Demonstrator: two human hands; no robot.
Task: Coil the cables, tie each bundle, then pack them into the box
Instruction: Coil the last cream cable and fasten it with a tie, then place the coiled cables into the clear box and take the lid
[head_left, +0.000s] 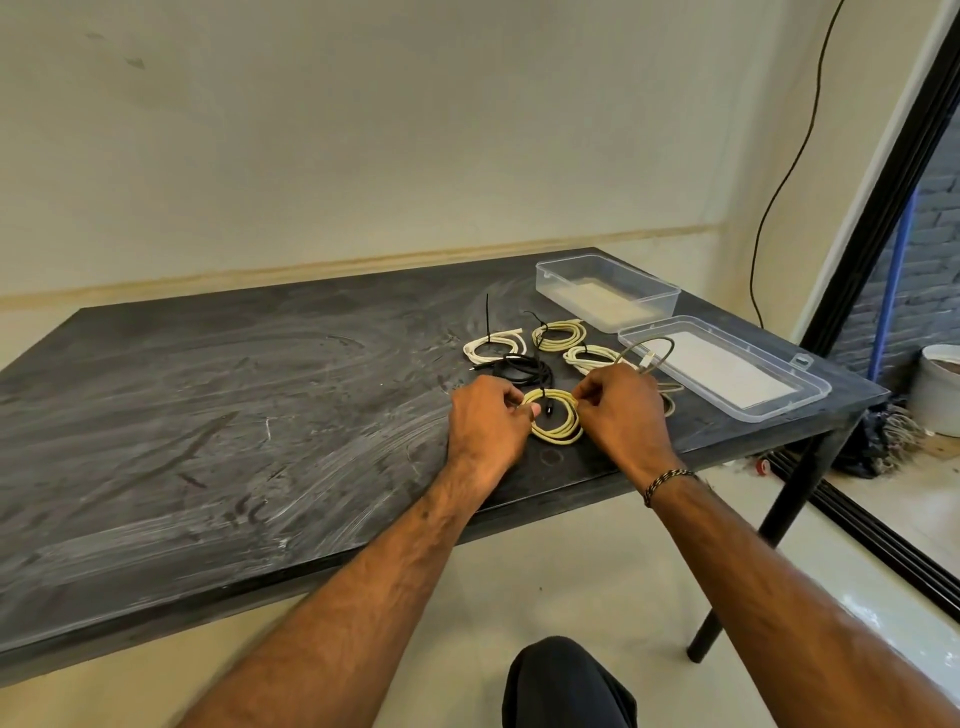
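Dark scuffed counter (208, 415) across the middle of the frame, cream wall behind, pale floor below.

Two bare forearms reaching up from the bottom edge toward centre right, converging over one coil. Left hand (485, 421) knuckles up, wrist low over the counter, fingers curled inward at the coil's left edge, grip closed in a pinch on it. Right hand (621, 410) likewise knuckles up, fingers bent at the coil's right edge, grip pinched on the strands there; braided wrist band (667, 480) below it.

Open clear box (608, 293) at upper right of the counter, near its far edge. Clear lid (727, 369) flat just below and right of the box, close to the right hand.

Yellow coil (556, 423) lying flat between both hands, a small dark piece at its inner left side, too small to identify.

Above the hands, a cluster of bundles: white bundle (493, 347) at left with a black tie sticking upward, yellow bundle (560, 332) in the middle, pale bundle (592, 357) at right partly behind the right hand, black cable (519, 369) beneath them, just above the left hand.

Thin greenish cable loop (649, 345) rising above the right hand, arching over the lid's near edge; cannot tell whether held.
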